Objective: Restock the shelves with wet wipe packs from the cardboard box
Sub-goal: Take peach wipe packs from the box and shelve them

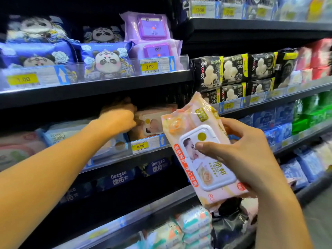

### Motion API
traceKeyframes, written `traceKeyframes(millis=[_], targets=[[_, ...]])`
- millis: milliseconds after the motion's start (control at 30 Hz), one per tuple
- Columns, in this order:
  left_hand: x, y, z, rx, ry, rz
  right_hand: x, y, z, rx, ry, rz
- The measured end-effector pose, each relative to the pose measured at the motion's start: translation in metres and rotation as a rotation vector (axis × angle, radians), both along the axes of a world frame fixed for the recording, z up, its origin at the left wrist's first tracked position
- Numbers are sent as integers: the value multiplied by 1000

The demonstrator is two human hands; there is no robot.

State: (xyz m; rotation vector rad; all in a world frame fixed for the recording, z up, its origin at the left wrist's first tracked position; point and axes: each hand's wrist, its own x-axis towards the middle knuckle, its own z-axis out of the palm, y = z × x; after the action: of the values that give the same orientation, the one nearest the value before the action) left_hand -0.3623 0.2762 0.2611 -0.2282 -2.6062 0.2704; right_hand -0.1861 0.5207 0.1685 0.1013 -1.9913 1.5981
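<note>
- Pale pink film wraps the wet wipe pack point(203, 151) held in the right hand point(251, 155), with the thumb pressed on its white flip lid and the fingers curled behind; it sits tilted in mid-air, in front of the shelves and well apart from them.
- The left hand point(120, 115) reaches into the middle shelf point(147, 157), above the 8.90 price tag point(140, 146). It is blurred and looks loosely closed against the shelved pink packs point(152, 121), but I cannot tell whether it grips one or only pushes on it.
- Those shelved packs carry the same print as the held one, so this bay is most likely its destination.
- The step in hand, as I judge it, is making room: the left hand tidies or shifts stock while the right waits with the next pack.
- The next move calls for bringing the held pack level, lid outward, and sliding it in over the clear front rail beside its matches once the left hand is out of the way.
- The cardboard box is not in view.
</note>
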Motion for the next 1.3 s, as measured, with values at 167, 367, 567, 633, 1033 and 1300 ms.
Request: traceKeyframes(millis=[167,367,567,633,1033,1300], targets=[[87,-3,-2,908,-413,-892,11,-16,9,110,58,152],[143,-14,-14,775,-489,-1049,18,-43,18,274,112,307],[154,-46,-2,990,-255,-998,29,-43,34,169,284,124],[153,-54,-3,1076,-202,-960,32,-27,33,107,207,14],[136,-40,-27,1101,70,-813,-15,-65,8,53,13,83],[83,-49,-16,337,-31,-518,-30,-66,5,186,334,-320]])
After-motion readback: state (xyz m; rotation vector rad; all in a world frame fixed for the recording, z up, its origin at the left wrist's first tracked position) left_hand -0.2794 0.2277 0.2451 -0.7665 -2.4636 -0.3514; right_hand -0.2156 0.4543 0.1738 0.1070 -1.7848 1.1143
